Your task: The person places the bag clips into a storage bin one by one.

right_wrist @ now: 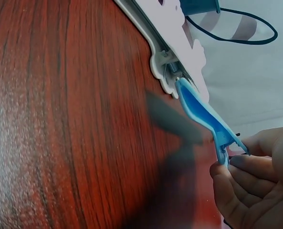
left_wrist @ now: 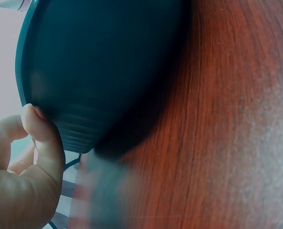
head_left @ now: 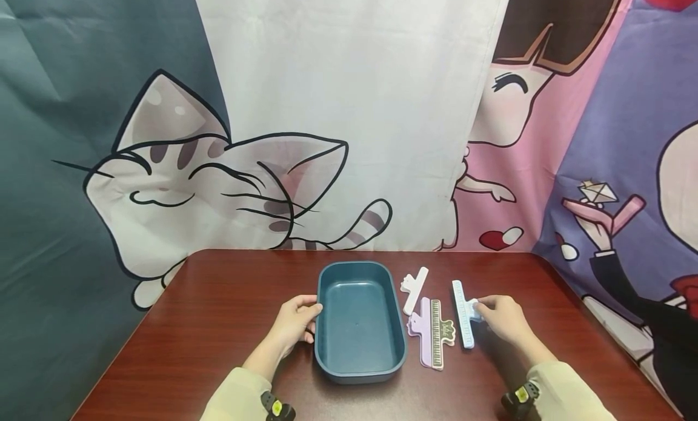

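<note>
A dark teal rectangular plastic bin (head_left: 360,372) stands on the table, and nothing lies inside it. My left hand (head_left: 296,321) grips the bin's left side at the rim; in the left wrist view its thumb (left_wrist: 36,124) touches the outer wall. A light blue plastic clip (head_left: 464,315) is pinched by its handle in my right hand (head_left: 504,317). The right wrist view shows this clip (right_wrist: 203,112) raised off the wood, its shadow apart from it. Between bin and blue clip lie a white clip (head_left: 415,291), a lilac clip (head_left: 425,336) and a cream-and-green ruler-marked clip (head_left: 438,336).
The reddish-brown wooden table (head_left: 229,312) extends left of the bin and to the right of the clips. Behind its far edge hangs a printed cloth (head_left: 349,76) with a cartoon cat. Each wrist wears a dark strap with a small device.
</note>
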The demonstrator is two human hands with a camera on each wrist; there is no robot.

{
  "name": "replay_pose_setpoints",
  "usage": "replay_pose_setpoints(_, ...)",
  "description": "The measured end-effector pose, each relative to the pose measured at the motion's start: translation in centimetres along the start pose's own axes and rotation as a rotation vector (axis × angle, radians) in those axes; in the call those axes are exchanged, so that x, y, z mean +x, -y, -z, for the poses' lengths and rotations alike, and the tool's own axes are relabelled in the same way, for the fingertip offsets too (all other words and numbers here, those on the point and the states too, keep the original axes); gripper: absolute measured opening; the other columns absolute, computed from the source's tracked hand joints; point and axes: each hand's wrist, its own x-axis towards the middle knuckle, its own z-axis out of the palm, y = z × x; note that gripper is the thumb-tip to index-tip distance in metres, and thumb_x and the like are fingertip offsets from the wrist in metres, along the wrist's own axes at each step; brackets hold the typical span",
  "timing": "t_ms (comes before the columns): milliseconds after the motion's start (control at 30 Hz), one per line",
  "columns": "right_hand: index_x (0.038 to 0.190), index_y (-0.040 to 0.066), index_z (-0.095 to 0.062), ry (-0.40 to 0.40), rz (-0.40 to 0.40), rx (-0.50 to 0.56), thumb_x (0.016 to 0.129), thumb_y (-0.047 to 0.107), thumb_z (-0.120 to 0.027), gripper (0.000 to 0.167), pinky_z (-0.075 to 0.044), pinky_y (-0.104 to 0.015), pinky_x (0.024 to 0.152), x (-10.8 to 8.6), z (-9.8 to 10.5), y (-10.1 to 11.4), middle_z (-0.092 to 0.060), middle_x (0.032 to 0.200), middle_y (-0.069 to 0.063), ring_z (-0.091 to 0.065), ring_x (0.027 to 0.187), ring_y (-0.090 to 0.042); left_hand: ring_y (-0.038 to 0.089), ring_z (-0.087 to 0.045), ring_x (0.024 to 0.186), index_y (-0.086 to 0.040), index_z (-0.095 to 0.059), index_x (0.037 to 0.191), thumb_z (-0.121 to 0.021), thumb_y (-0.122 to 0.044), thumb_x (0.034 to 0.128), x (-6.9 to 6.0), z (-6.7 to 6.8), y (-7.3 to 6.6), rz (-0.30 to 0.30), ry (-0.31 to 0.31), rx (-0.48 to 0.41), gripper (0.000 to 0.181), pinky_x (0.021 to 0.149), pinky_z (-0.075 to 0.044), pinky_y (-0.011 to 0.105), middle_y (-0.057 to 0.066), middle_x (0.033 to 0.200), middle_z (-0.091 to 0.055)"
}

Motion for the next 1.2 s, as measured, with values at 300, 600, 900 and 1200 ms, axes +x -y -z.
replay_pose_setpoints(300,0.11,-0.012,-0.062,0.01,-0.019,0.074,0.091,0.017,-0.057,0.035,-0.053,-0.028,0.052,-0.1,-0.4,0.1,-0.065,0.074,-0.01,-0.061,0.06,-0.018,0.009,-0.049,0.048,0.002,-0.053,0.124,-0.059,-0.011,0.0903,-0.1,0.0,0.0,0.018,0.004,0.001,0.037,0.039,-0.043,0.021,0.005,0.07,-0.058)
replay_pose_setpoints(600,0.112,-0.009,-0.062,0.014,-0.012,0.127,0.091,0.018,-0.059,0.034,-0.055,-0.028,0.055,-0.1,-0.5,0.5,-0.066,0.08,-0.011,-0.061,0.066,-0.017,0.009,-0.048,0.048,0.001,-0.054,0.123,-0.059,-0.012,0.0897,0.0,0.1,0.1,0.016,0.001,-0.002,0.036,0.039,-0.043,0.021,0.004,0.069,-0.057)
replay_pose_setpoints(900,0.111,-0.009,-0.062,0.008,0.007,0.15,0.091,0.014,-0.059,0.031,-0.055,-0.028,0.054,-0.2,-0.6,0.9,-0.066,0.08,-0.012,-0.062,0.067,-0.019,0.009,-0.048,0.047,0.003,-0.051,0.125,-0.057,-0.011,0.0909,-0.2,0.0,-0.2,0.014,0.016,-0.005,0.038,0.038,-0.042,0.021,0.002,0.067,-0.056)
replay_pose_setpoints(1200,0.113,-0.008,-0.061,0.027,0.004,0.185,0.091,0.016,-0.059,0.032,-0.056,-0.03,0.057,-0.3,-0.8,1.8,-0.066,0.084,-0.012,-0.061,0.071,-0.02,0.009,-0.048,0.046,0.004,-0.05,0.125,-0.059,-0.012,0.09,-0.1,0.1,-0.2,0.015,0.029,-0.003,0.039,0.038,-0.042,0.02,0.003,0.068,-0.056)
